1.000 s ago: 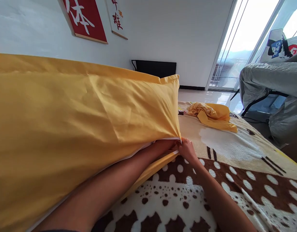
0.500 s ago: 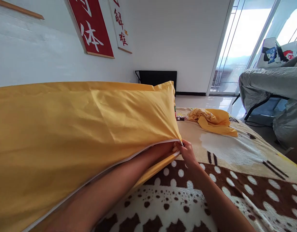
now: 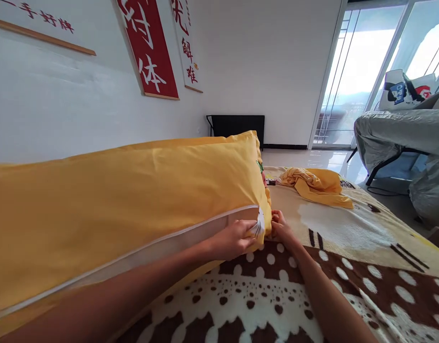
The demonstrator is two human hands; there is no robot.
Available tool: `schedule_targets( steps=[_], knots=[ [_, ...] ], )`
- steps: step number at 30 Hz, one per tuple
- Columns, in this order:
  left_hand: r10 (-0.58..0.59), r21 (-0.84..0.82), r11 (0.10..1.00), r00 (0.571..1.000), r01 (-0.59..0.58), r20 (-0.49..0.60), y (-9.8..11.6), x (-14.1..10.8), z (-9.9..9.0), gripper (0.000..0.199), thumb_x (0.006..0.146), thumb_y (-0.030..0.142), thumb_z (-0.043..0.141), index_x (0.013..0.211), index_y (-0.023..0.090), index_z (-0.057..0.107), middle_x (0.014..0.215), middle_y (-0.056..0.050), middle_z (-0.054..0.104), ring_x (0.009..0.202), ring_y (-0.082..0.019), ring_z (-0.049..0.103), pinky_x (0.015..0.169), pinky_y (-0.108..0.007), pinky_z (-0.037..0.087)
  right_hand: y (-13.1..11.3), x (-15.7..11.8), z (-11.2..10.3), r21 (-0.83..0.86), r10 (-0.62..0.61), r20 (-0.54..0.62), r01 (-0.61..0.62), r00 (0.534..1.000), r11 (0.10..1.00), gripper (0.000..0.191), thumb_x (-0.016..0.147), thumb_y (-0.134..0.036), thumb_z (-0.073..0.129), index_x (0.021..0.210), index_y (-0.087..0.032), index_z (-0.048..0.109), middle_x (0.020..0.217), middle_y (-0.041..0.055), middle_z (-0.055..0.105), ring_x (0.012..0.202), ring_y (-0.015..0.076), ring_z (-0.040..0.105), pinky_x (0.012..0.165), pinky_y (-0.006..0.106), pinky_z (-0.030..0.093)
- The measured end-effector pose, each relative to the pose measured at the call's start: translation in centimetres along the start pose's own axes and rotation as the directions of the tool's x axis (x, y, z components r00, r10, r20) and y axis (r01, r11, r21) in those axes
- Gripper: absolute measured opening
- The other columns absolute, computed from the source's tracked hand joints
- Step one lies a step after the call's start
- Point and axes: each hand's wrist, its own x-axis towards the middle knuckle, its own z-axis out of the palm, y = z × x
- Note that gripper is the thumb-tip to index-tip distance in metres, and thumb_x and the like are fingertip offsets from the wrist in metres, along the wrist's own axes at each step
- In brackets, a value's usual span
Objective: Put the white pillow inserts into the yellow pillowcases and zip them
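Note:
A long yellow pillowcase (image 3: 134, 195) stretches from the left side to the middle, filled out and lying on its side. Along its lower front runs an open slit with a pale edge, and a whitish inner pillow (image 3: 201, 236) shows through it. My left hand (image 3: 235, 240) is closed on the case's fabric at the right end of the slit, beside a white printed patch. At the outer right end of the case, my right hand (image 3: 283, 229) has its fingers curled against the edge, gripping the cloth; its fingertips are partly hidden.
A crumpled yellow cloth (image 3: 319, 186) lies farther back on the patterned brown and cream blanket (image 3: 334, 228). Behind stand a black panel (image 3: 237, 125) and a plastic-covered table (image 3: 394, 128) with bags on top. Scrolls (image 3: 151, 52) hang on the wall.
My left hand has come out of the slit and now grips by its right end. My right hand has shifted slightly down and right, from the slit's corner to the case's outer end.

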Motion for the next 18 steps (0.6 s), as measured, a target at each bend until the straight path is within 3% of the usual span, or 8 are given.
schedule_targets(
  steps=[4, 7, 8, 10, 12, 15, 18],
  knots=[
    [0.032, 0.085, 0.996, 0.996, -0.025, -0.086, 1.7, 0.0, -2.6, 0.032, 0.089, 0.035, 0.038, 0.081, 0.014, 0.061, 0.073, -0.001, 0.061, 0.066, -0.013, 0.05, 0.063, -0.023, 0.039, -1.0, -0.5, 1.2, -0.029, -0.011, -0.093, 0.009, 0.996, 1.0, 0.036, 0.05, -0.024, 0.051, 0.085, -0.021, 0.057, 0.072, 0.0, 0.061, 0.068, 0.0176, 0.054, 0.06, 0.027, 0.045],
    [0.011, 0.252, 0.965, 0.951, 0.071, -0.308, 1.9, 0.8, -6.7, 0.033, 0.088, 0.034, 0.038, 0.087, 0.015, 0.065, 0.073, -0.003, 0.065, 0.066, -0.015, 0.055, 0.065, -0.025, 0.041, -3.0, -1.0, 1.3, -0.064, -0.035, -0.114, 0.028, 0.993, 0.998, 0.022, 0.049, -0.023, 0.049, 0.069, -0.019, 0.057, 0.063, 0.0007, 0.059, 0.064, 0.0182, 0.052, 0.055, 0.027, 0.041],
    [0.005, 0.321, 0.937, 0.915, 0.136, -0.404, 1.7, 1.1, -8.3, 0.033, 0.087, 0.033, 0.038, 0.09, 0.016, 0.066, 0.076, -0.005, 0.067, 0.068, -0.016, 0.057, 0.066, -0.026, 0.042, -3.9, -1.2, 1.2, -0.073, -0.051, -0.128, 0.042, 0.99, 0.996, 0.02, 0.049, -0.024, 0.048, 0.066, -0.018, 0.057, 0.061, 0.0005, 0.057, 0.063, 0.0179, 0.051, 0.054, 0.026, 0.04],
    [0.023, 0.405, 0.87, 0.797, 0.281, -0.603, 1.2, 1.9, -11.5, 0.032, 0.085, 0.03, 0.04, 0.094, 0.017, 0.068, 0.085, -0.008, 0.07, 0.076, -0.02, 0.061, 0.07, -0.029, 0.043, -6.3, -1.7, 0.8, -0.093, -0.103, -0.168, 0.088, 0.98, 0.992, 0.019, 0.052, -0.027, 0.046, 0.065, -0.019, 0.057, 0.062, -0.0004, 0.056, 0.064, 0.0165, 0.048, 0.054, 0.025, 0.038],
    [0.044, 0.412, 0.825, 0.682, 0.388, -0.73, 0.9, 2.5, -14.0, 0.03, 0.083, 0.027, 0.044, 0.096, 0.019, 0.07, 0.091, -0.008, 0.071, 0.082, -0.022, 0.062, 0.073, -0.03, 0.044, -9.0, -2.8, 0.7, -0.081, -0.169, -0.182, 0.156, 0.969, 0.984, 0.019, 0.054, -0.028, 0.045, 0.066, -0.019, 0.056, 0.061, -0.002, 0.052, 0.062, 0.0141, 0.044, 0.053, 0.023, 0.036],
    [0.134, 0.425, 0.811, 0.579, 0.403, -0.804, 2.0, 3.4, -15.7, 0.029, 0.083, 0.026, 0.045, 0.098, 0.019, 0.069, 0.089, -0.008, 0.071, 0.081, -0.021, 0.061, 0.073, -0.03, 0.044, -12.8, -5.8, 0.9, 0.103, -0.224, -0.17, 0.243, 0.96, 0.964, 0.014, 0.057, -0.027, 0.044, 0.065, -0.019, 0.052, 0.055, -0.005, 0.042, 0.05, 0.0102, 0.035, 0.045, 0.022, 0.029],
    [0.307, 0.514, 0.782, 0.502, 0.351, -0.809, 5.2, 4.5, -15.9, 0.03, 0.088, 0.03, 0.042, 0.103, 0.018, 0.066, 0.082, -0.006, 0.069, 0.077, -0.019, 0.06, 0.073, -0.03, 0.042, -15.3, -8.6, 0.2, 0.239, -0.246, -0.291, 0.319, 0.925, 0.917, 0.008, 0.057, -0.026, 0.046, 0.061, -0.02, 0.047, 0.051, -0.0064, 0.036, 0.044, 0.0084, 0.03, 0.041, 0.021, 0.025]
  ],
)
